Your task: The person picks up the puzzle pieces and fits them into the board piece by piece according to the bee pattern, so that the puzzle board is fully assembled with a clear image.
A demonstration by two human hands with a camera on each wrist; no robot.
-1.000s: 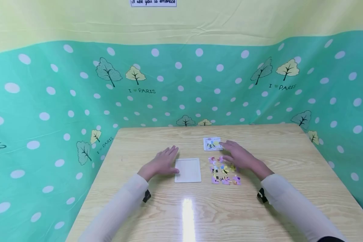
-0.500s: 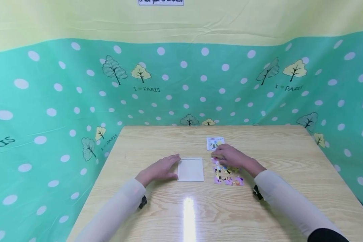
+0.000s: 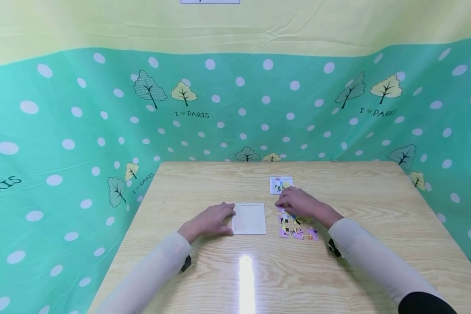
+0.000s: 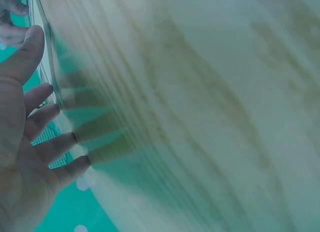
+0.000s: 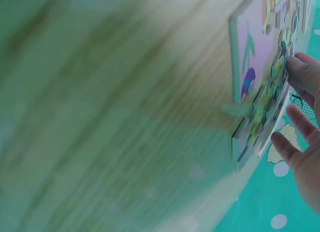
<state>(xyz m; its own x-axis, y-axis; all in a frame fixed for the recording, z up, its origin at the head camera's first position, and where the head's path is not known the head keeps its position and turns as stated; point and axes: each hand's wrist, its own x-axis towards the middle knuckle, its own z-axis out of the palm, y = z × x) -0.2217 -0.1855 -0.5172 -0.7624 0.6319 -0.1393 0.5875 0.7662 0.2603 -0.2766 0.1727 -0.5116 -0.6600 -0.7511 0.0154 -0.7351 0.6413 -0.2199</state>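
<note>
Puzzle pieces lie under right-hand fingers.

My left hand lay on the table, touching the left edge of the puzzle tray. Loose puzzle pieces sat right of the tray, my right hand over their far end. The picture card lay behind them.

A light wood-grain table is seen, smooth and glossy, with a bright glare stripe at its near edge. The white tray looks matt, like card. The puzzle pieces appear as printed cardboard. The dotted green backdrop looks like thin, creased cloth.
</note>
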